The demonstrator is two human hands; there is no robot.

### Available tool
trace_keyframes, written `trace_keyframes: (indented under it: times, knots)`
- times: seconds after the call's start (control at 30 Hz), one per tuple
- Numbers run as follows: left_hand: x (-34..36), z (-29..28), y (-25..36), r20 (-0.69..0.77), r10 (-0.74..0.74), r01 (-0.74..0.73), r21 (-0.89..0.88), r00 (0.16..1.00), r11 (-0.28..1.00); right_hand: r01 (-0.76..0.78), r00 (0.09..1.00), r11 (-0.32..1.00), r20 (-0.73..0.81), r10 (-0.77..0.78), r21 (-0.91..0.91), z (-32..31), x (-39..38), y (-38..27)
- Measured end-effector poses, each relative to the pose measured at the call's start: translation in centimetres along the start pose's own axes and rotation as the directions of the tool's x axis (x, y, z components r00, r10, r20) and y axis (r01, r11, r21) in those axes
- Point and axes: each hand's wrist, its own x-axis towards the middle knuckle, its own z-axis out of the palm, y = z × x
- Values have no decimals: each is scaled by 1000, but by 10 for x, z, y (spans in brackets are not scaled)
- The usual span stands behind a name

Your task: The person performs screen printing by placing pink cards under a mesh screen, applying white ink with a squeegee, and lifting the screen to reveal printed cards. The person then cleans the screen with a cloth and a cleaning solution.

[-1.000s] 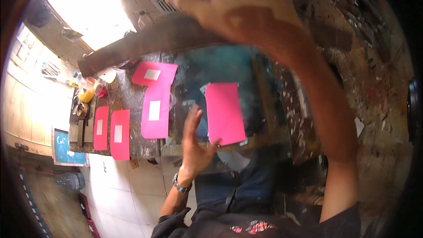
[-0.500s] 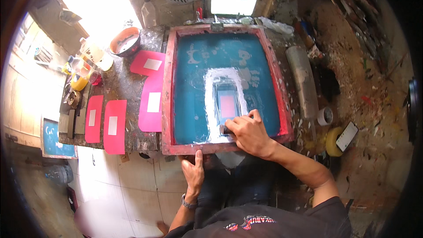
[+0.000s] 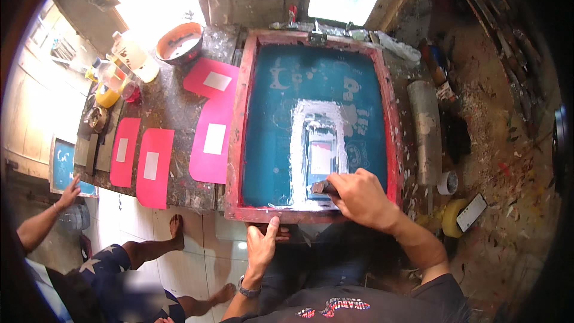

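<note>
A silk-screen frame (image 3: 236, 137) with red-stained wooden rails and blue mesh (image 3: 272, 143) lies in front of me. White ink (image 3: 297, 143) borders a small rectangular opening (image 3: 321, 158) in the mesh, where white and some pink show. My right hand (image 3: 369, 198) is closed around a small dark squeegee (image 3: 323, 187), which rests on the mesh at the near end of that opening. At the frame's near rail my left hand (image 3: 261, 248) grips the wood, thumb on top and fingers underneath, partly hidden.
Pink cards (image 3: 155, 182) with white rectangles lie on the stained table left of the frame. Behind them stand an ink bowl (image 3: 179, 54) and bottles (image 3: 134, 58). A hinge clamp (image 3: 317, 37) holds the frame's far rail. Another person's hand (image 3: 69, 194) and legs are at left.
White ink now covers much of the opening that looked pink. The squeegee remains near its near end. Another person has come into view at left, and the whole view has shifted slightly.
</note>
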Motion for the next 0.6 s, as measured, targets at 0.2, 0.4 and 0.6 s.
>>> trace_keyframes:
  times: [0.2,0.4,0.6]
  knots:
    - [0,-1,2,47,59,-59,-7,997,998,-93,985,995,152,86,42,-9,92,69]
    - [1,-2,3,8,-60,60,18,998,998,99,994,995,-36,-98,9,-34,130,50]
    - [4,-1,-2,8,27,-27,-49,1000,998,238,898,971,387,-211,-22,-32,50,11]
